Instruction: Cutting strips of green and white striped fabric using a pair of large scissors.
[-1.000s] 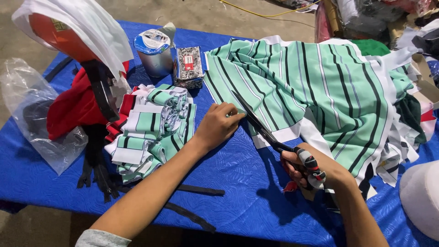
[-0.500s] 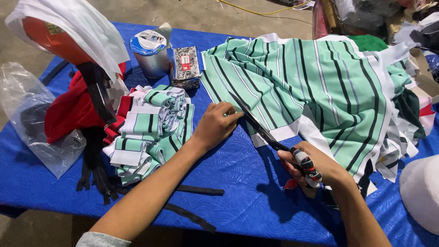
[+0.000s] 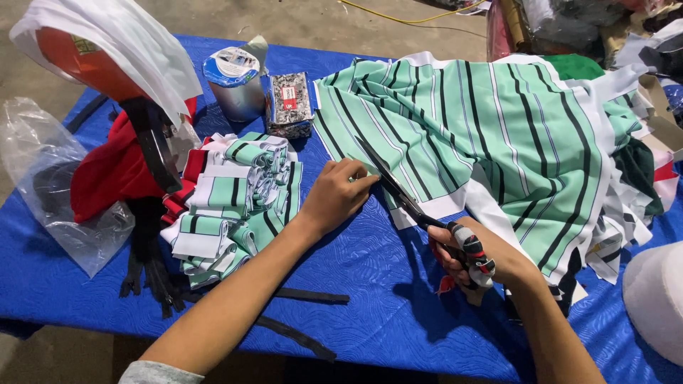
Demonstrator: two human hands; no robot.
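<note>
A large sheet of green fabric with black and white stripes (image 3: 498, 135) lies spread over the blue table cover (image 3: 370, 284). My right hand (image 3: 473, 256) grips dark scissors (image 3: 405, 199) whose blades run up-left into the fabric's left edge. My left hand (image 3: 334, 195) rests on the fabric edge beside the blades, fingers bent, pinching the narrow strip to the left of the cut.
A pile of folded striped strips (image 3: 235, 199) lies left of my left hand. Behind it stand a metal tin (image 3: 235, 82) and a small patterned box (image 3: 288, 103). Red cloth (image 3: 114, 171), black straps (image 3: 149, 270), clear plastic bags (image 3: 50, 185) at left; a white round thing (image 3: 658, 299) at right.
The scissors and my right hand have advanced slightly up-left along the fabric. My left hand stays on the fabric edge.
</note>
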